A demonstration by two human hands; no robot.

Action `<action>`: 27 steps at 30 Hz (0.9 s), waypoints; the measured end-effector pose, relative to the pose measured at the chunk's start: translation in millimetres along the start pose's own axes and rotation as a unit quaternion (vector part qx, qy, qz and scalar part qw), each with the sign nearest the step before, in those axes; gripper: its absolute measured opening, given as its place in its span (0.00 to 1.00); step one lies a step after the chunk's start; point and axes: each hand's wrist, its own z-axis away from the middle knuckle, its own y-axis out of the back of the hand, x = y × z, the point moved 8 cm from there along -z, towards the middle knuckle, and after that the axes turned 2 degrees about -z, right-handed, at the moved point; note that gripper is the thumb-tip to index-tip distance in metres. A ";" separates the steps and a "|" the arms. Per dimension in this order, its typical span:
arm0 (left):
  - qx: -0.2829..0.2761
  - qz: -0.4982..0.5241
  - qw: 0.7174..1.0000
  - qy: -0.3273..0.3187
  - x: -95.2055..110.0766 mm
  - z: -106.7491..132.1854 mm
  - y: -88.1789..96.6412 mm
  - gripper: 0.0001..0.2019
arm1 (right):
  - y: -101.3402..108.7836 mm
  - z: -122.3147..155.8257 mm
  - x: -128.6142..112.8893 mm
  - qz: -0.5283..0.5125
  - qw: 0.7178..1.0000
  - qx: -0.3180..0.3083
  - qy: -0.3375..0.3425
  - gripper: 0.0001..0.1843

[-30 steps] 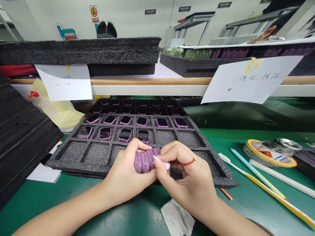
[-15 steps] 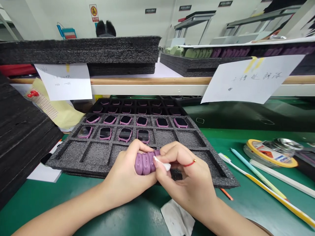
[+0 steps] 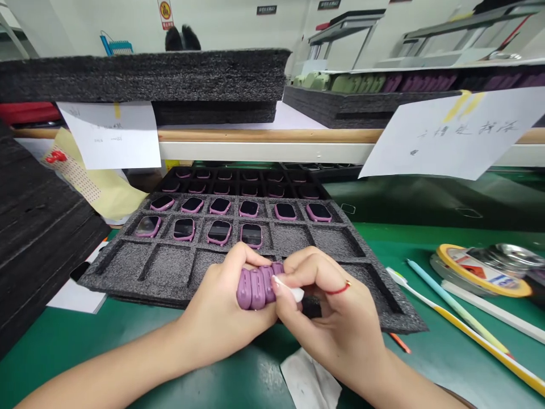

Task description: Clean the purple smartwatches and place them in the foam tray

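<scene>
My left hand point(image 3: 225, 301) grips a purple ribbed smartwatch body or strap point(image 3: 255, 289), its fingers curled over the top. My right hand point(image 3: 332, 321) pinches a white cotton swab point(image 3: 293, 292) between thumb and forefinger, with the tip pressed against the purple piece. Both hands hover over the front of a dark grey foam tray point(image 3: 166, 272). Its compartments hold rows of purple-framed watches with dark screens point(image 3: 219, 232), and the front compartments hold none. The hands hide part of the tray.
To the right lie a toothbrush point(image 3: 464, 326), a pale blue stick point(image 3: 455, 307) and a tape roll point(image 3: 481, 271). A white cloth point(image 3: 309, 382) lies near the front. Stacked foam point(image 3: 38, 238) stands at the left. A shelf with foam trays and paper notes point(image 3: 455, 136) runs above.
The whole view has shifted slightly with my head, and the tray sits a little further right. Both hands keep their hold, and the swab stays against the purple piece.
</scene>
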 end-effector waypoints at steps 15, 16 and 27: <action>-0.026 0.000 1.000 -0.013 0.8 1.8 2.2 0.18 | 39.3 -10.7 34.2 -0.228 0.944 0.106 -0.214 0.10; -0.033 0.018 0.999 -0.012 1.2 2.1 1.8 0.18 | 51.3 -11.7 35.6 -0.214 0.944 0.130 -0.215 0.11; -0.055 0.054 0.997 -0.007 0.0 2.5 1.2 0.20 | 133.2 -21.8 61.9 0.280 0.936 -0.028 -0.213 0.15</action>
